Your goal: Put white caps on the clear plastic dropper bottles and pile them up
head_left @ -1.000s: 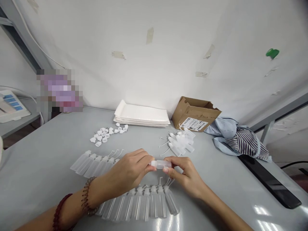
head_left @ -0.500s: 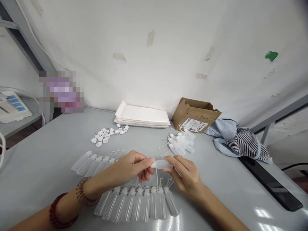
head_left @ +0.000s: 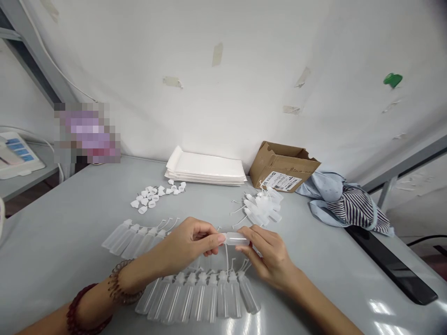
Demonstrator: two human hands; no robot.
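A small translucent plastic bottle [head_left: 236, 238] lies sideways in the air between my two hands, a thin white strap dangling from its neck end. The fingers of my left hand [head_left: 199, 237] pinch that neck end and hide most of the cap there. My right hand [head_left: 267, 251] grips the base end between thumb and fingers. Below them, a row of similar bottles [head_left: 199, 298] with white tops and straps lies on the grey table [head_left: 300, 298]. Another row of bottles [head_left: 131, 237] lies to the left, partly behind my left forearm.
Loose white caps [head_left: 150, 196] are scattered at the back left. A pile of bottles [head_left: 261, 207] lies behind my right hand. Against the wall are stacked white envelopes [head_left: 206, 165] and an open cardboard box [head_left: 282, 165]. Right of these, bundled cloth [head_left: 352, 204] rests by a black bar [head_left: 391, 265].
The fingers of my left hand have curled in slightly around the bottle's neck end. Both hands stay in nearly the same place, and the bottle is still held sideways.
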